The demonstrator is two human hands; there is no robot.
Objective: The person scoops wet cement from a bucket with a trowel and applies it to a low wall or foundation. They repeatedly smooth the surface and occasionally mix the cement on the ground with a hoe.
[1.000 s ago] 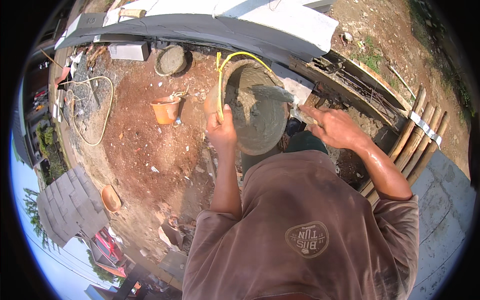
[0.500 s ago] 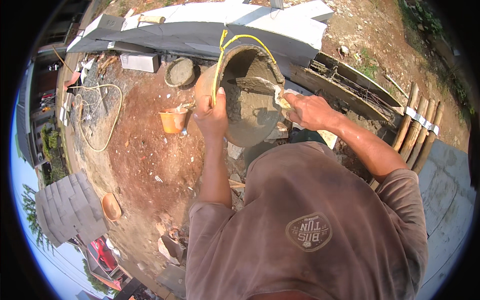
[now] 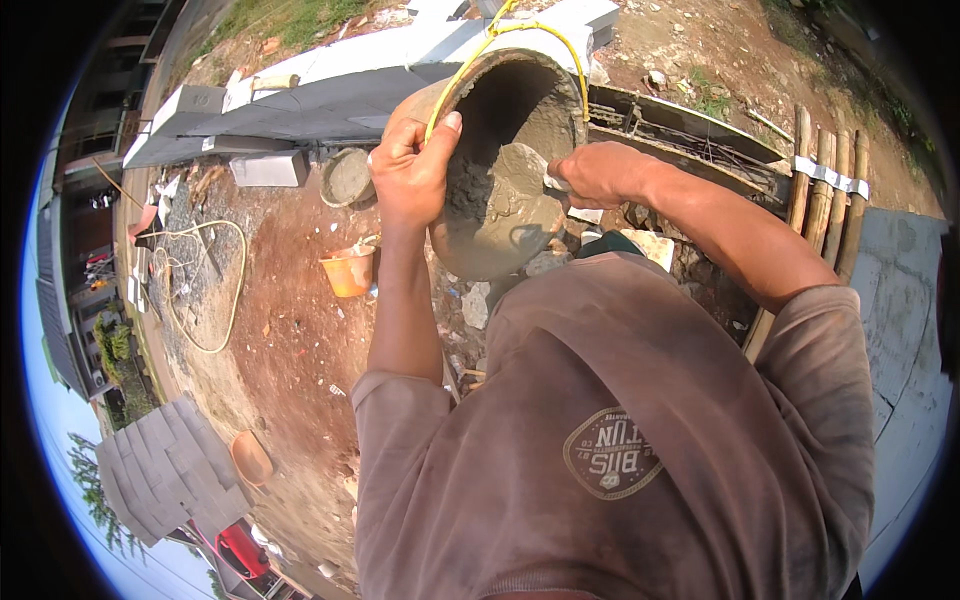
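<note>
My left hand (image 3: 415, 165) grips the left rim and yellow handle of a round bucket (image 3: 405, 105), which is tipped so its dark inside and wet grey mortar (image 3: 500, 215) show. My right hand (image 3: 595, 175), at the bucket's right side, is closed on a trowel (image 3: 521, 163) whose blade is down in the mortar; the grip is mostly hidden by my fingers.
Behind the bucket runs a low wall of pale blocks (image 3: 330, 80). To the left are a loose block (image 3: 268, 171), a mortar basin (image 3: 346, 178), an orange pail (image 3: 347, 275) and a hose (image 3: 225, 350). On the right are formwork with rebar (image 3: 680, 130) and bamboo poles (image 3: 835, 200).
The bucket has risen toward the top of the view and tipped further, my left hand rising with it. My right hand and the trowel have moved up, with the blade turned inside the bucket.
</note>
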